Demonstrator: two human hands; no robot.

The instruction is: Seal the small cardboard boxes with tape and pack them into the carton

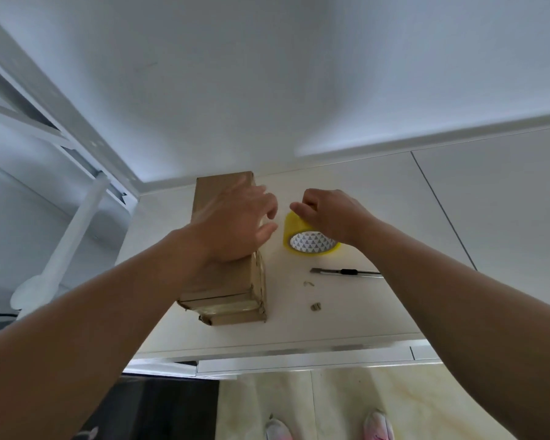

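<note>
Now the left hand (235, 223) is resting atop the cardboard box (226, 290), fingers loosely spread — right of the box, the right hand (331, 214) is gripping the tape roll (311, 244).

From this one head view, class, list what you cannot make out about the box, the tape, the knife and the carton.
1. Top seam of the cardboard box: covered by the left hand and forearm.
2. Free end of the tape roll: hidden under the fingers of the right hand.
3. Rear end of the utility knife: behind the right forearm.
4. Fingers of the left hand: motion-blurred.
5. The carton: outside the frame.
</note>
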